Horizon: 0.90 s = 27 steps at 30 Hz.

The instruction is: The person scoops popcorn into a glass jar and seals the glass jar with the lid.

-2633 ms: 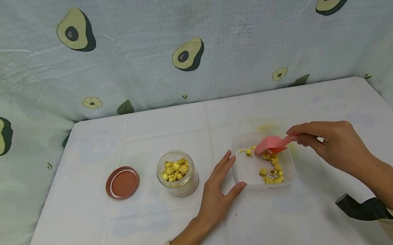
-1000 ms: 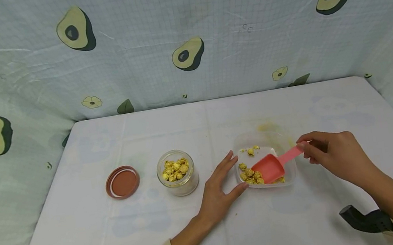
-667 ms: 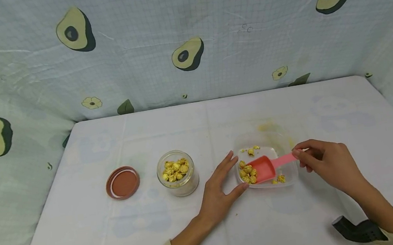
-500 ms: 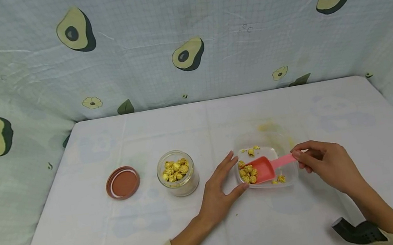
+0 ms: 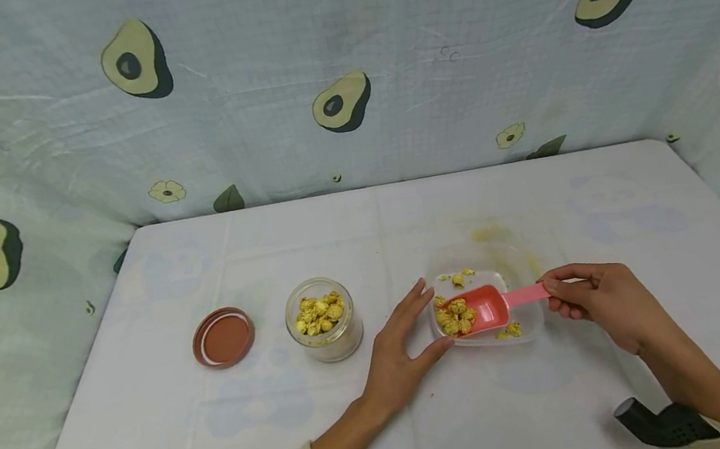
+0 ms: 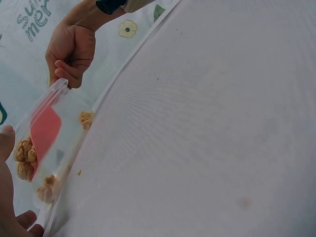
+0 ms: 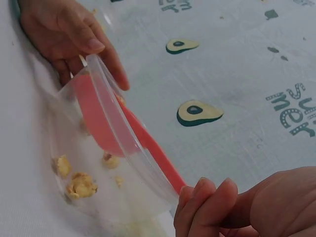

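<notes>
My right hand (image 5: 606, 306) pinches the handle of a pink scoop (image 5: 490, 307), whose bowl lies inside a clear plastic container (image 5: 532, 328). Yellow popcorn (image 5: 455, 320) is bunched at the scoop's mouth, by the container's left wall. A few other pieces lie at its back and near its front edge. My left hand (image 5: 393, 363) rests at the container's left side, fingers along the wall and thumb at the near corner. In the right wrist view the scoop's bowl (image 7: 101, 118) shows through the clear wall. The left wrist view shows popcorn pieces (image 6: 24, 155) beside the bowl.
An uncapped glass jar (image 5: 333, 346) with popcorn (image 5: 319, 313) in it stands left of the left hand. Farther left lies a round brown lid (image 5: 225, 339). A white cloth (image 5: 294, 241) covers the table, with an avocado-print sheet (image 5: 259, 78) behind it.
From the back of the container the scoop has come forward and left, bringing most of the popcorn together at the left wall. Lately it has barely moved. My left hand stays put.
</notes>
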Each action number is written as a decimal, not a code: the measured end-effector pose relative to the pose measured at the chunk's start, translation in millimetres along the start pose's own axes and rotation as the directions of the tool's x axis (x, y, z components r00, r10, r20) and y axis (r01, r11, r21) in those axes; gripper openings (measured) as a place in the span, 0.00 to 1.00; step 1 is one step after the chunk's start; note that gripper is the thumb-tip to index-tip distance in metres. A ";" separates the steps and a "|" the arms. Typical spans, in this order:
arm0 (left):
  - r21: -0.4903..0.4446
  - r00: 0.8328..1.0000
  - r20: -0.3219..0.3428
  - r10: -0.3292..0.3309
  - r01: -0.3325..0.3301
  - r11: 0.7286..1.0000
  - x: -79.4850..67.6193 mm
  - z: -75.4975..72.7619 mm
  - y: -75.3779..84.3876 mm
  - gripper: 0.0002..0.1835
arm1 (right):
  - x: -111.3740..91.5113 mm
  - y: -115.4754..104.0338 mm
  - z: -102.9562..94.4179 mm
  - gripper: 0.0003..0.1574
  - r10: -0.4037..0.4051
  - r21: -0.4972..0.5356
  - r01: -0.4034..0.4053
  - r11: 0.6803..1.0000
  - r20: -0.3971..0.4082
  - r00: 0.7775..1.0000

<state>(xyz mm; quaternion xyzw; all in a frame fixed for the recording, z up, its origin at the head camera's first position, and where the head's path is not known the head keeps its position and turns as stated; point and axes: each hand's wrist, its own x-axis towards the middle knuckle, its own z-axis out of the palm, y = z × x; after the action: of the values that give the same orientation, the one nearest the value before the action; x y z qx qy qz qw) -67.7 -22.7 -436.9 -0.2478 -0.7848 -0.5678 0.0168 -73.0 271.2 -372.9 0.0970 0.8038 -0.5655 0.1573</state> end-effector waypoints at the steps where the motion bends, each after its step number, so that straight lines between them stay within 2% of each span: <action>1: -0.003 1.000 -0.003 0.002 -0.002 1.000 -0.1 -0.1 0.3 0.36 | 0.3 0.3 0.0 0.33 0.001 0.001 -0.001 1.000 0.005 1.000; 7: -0.010 1.000 -0.017 0.025 -0.025 1.000 0.4 0.2 0.5 0.35 | 0.6 0.5 -0.4 0.32 0.002 0.020 -0.003 1.000 0.026 1.000; 19: 0.012 0.999 -0.015 0.031 -0.030 0.999 0.4 0.7 -2.2 0.37 | 2.1 2.4 -5.7 0.34 0.060 0.096 -0.067 0.993 0.065 0.996; 27: 0.009 0.998 -0.033 0.052 -0.052 0.999 -0.9 0.0 -0.8 0.38 | 1.8 3.2 -14.3 0.30 0.042 0.169 -0.054 0.984 0.078 0.996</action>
<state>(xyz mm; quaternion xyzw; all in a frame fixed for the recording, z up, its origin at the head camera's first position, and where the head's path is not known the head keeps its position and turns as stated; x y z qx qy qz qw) -67.3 -23.3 -437.9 -0.2584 -0.7801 -0.5680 0.0457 -75.6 285.6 -371.9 0.1084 0.7432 -0.6318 0.1918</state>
